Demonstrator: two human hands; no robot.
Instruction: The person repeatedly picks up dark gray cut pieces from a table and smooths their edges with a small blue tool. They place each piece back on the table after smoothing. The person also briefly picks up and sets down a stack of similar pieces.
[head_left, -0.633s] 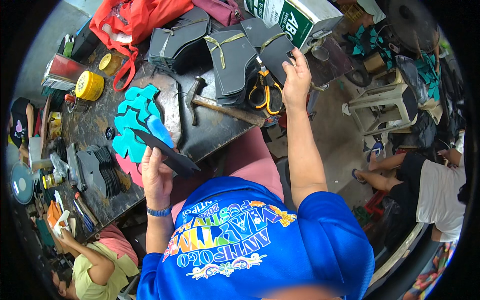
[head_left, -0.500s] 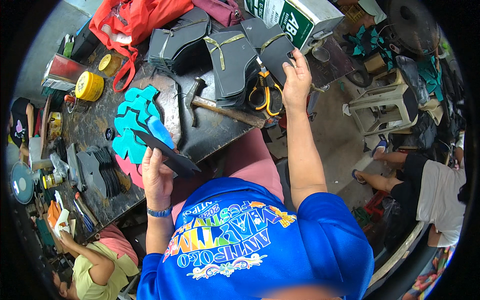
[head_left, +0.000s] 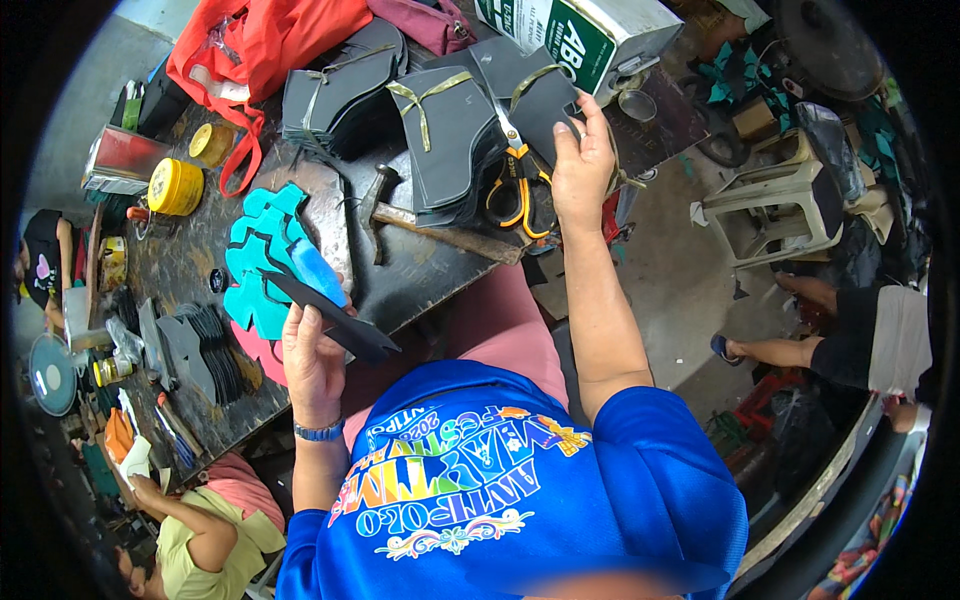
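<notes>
Overhead, in the head view, the left hand [head_left: 313,362] had its fingers closed on a black cut piece [head_left: 330,312], held up just above the near edge of the dark worktable [head_left: 420,265], beside a teal stack of cutouts [head_left: 262,255]. The right hand [head_left: 581,168] pinched the edge of a tied black bundle [head_left: 540,95], with orange-handled scissors [head_left: 510,190] and a hammer [head_left: 420,220] close by.
</notes>
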